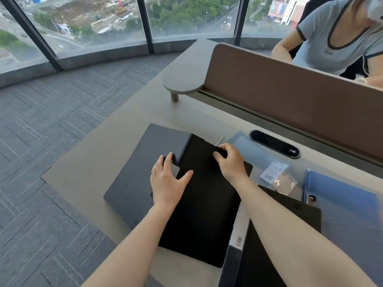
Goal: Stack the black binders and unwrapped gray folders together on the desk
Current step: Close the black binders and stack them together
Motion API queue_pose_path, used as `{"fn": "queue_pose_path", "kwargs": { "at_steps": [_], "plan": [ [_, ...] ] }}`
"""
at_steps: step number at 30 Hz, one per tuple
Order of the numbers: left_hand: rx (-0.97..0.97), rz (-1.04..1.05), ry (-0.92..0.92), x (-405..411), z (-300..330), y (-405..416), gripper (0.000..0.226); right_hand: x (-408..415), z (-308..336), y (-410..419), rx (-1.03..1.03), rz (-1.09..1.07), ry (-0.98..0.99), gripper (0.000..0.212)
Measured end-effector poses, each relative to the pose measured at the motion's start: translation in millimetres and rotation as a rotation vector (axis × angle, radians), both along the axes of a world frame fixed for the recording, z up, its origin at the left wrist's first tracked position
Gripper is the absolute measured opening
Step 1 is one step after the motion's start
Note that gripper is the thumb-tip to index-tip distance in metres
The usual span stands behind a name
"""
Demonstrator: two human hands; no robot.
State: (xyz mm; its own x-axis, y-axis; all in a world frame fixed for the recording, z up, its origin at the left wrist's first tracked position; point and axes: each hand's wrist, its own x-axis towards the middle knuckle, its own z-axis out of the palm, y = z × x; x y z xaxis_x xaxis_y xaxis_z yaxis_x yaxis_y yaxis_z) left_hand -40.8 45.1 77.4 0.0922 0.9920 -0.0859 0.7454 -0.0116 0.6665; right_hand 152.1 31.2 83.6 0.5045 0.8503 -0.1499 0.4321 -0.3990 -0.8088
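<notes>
A black binder [205,212] lies on the desk [87,162], partly over a gray folder [145,162] to its left. My right hand [230,162] grips the binder's far edge with curled fingers. My left hand [167,179] rests flat, fingers spread, across the binder's left edge and the gray folder. A second black binder [290,212] lies to the right under my right forearm. A gray folder spine with a barcode [238,241] shows between the two binders.
A clear plastic A4 wrapper [275,175] and a blue folder [339,199] lie at the right. A black cable port [274,143] sits by the brown divider [290,96]. Another person [335,38] sits behind it. The desk's edge drops to carpet on the left.
</notes>
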Motion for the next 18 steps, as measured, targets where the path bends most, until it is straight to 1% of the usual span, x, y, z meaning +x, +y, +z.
{"fn": "queue_pose_path", "kwargs": {
  "at_steps": [6,10,12,14,17,18],
  "plan": [
    [0.13,-0.036,-0.067,-8,48,7,0.082,-13,48,-2,0.239,0.029,0.048,0.006],
    [0.159,-0.062,-0.147,-17,80,8,0.071,-23,79,-3,0.375,0.037,0.024,0.006],
    [0.145,-0.066,-0.218,-22,95,9,0.06,-28,93,-4,0.435,0.038,0.012,0.007],
    [0.123,-0.06,-0.295,-25,110,10,0.043,-33,108,-6,0.493,0.052,0.0,0.006],
    [0.132,-0.05,-0.404,-27,128,10,0.015,-37,130,-9,0.604,0.075,-0.072,0.006],
    [0.129,-0.045,-0.451,-28,134,9,0.009,-37,136,-10,0.629,0.071,-0.102,0.007]
  ]
}}
